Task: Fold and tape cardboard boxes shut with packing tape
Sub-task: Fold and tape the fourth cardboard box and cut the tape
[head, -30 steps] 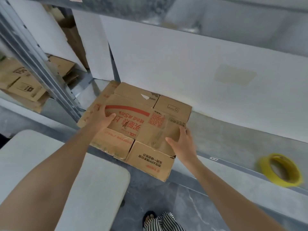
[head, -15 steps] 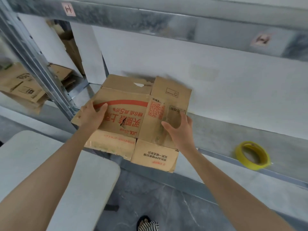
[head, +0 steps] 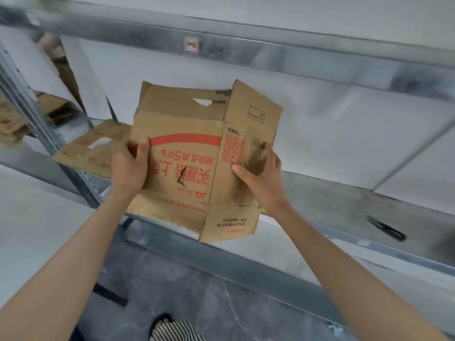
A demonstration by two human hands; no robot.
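A flattened brown cardboard box [head: 189, 134] with red print and a QR code is held up off the metal shelf, tilted toward me, its flaps loose at top and bottom. My left hand [head: 129, 166] grips its left edge, thumb on the front face. My right hand [head: 258, 178] grips the right side panel, thumb on the front and fingers curled round the edge. Another flat cardboard sheet [head: 91, 148] lies on the shelf behind the left hand. No tape roll is in view.
A grey metal shelf [head: 344, 217] runs across in front of me, with a shelf beam [head: 270, 52] above. A dark object [head: 384, 227], blurred, lies on the shelf at right. More flattened boxes [head: 14, 121] sit in the left bay. A white table [head: 37, 237] is at lower left.
Both hands have lifted the flattened box off the shelf and tilted it up toward me. The view has swung, and the yellow tape roll has gone out of sight at right.
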